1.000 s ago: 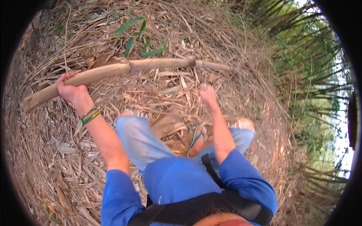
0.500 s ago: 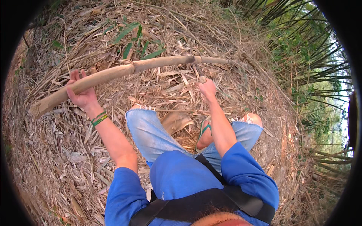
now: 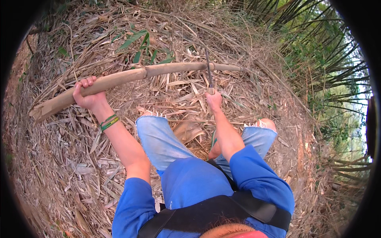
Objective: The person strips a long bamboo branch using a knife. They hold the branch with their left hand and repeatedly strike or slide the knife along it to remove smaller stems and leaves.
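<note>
A thick, dry bamboo pole (image 3: pixel 115 79) lies across the view in front of me, its split, broad end at the left. My left hand (image 3: pixel 89 93) is closed around the pole near that end, fingers curled over the top. In my right hand (image 3: pixel 214 101) is the handle of a long, narrow dark-bladed tool (image 3: pixel 209 71). Its blade points away from me and crosses the pole next to a joint; whether it is a machete or a saw I cannot tell. Whether the blade touches the pole is also unclear.
Dry bamboo leaves and stalks cover the ground (image 3: pixel 71 166). A small green leafy sprout (image 3: pixel 145 43) stands just beyond the pole. Dense bamboo stems (image 3: pixel 333 79) rise at the right. My bent knees (image 3: pixel 152 123) are between my arms, below the pole.
My left hand has closed from a loose, open-fingered hold into a grip round the pole. My right hand has moved slightly nearer me, and the blade now shows across the pole.
</note>
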`<act>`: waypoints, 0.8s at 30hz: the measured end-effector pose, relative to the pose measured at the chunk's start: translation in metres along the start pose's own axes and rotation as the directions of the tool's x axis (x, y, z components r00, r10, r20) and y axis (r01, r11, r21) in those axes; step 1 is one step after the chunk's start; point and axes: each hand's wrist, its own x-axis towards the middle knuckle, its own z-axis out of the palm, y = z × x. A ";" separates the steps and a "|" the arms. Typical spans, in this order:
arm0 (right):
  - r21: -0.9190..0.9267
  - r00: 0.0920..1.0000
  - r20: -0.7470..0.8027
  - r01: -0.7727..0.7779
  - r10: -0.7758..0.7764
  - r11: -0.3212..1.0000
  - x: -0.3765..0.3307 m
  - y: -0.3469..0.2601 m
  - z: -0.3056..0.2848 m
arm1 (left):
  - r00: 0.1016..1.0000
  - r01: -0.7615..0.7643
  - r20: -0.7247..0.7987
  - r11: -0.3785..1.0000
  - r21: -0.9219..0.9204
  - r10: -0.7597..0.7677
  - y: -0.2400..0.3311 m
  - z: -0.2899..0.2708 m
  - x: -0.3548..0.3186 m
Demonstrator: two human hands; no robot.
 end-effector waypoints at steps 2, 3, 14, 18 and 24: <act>0.097 0.998 -0.060 0.016 -0.010 0.995 -0.023 -0.004 0.011 | 1.000 -0.015 0.013 1.000 0.022 0.015 0.001 0.004 0.009; 0.144 0.995 -0.103 0.013 0.002 0.990 -0.047 0.006 0.018 | 1.000 -0.011 0.009 0.999 0.036 0.010 -0.002 0.002 0.009; 0.204 0.683 -0.352 0.723 -0.640 0.660 0.047 -0.285 -0.130 | 0.993 -0.004 -0.117 0.996 0.084 0.014 -0.006 0.036 0.036; 0.225 0.300 -0.680 0.954 -0.669 0.199 0.005 -0.396 -0.201 | 0.996 -0.008 -0.086 0.997 0.083 0.015 -0.014 0.045 0.043; -0.073 0.996 0.015 0.090 -0.089 0.993 0.023 -0.041 -0.018 | 0.999 0.026 -0.021 0.999 0.040 -0.025 -0.015 0.033 0.033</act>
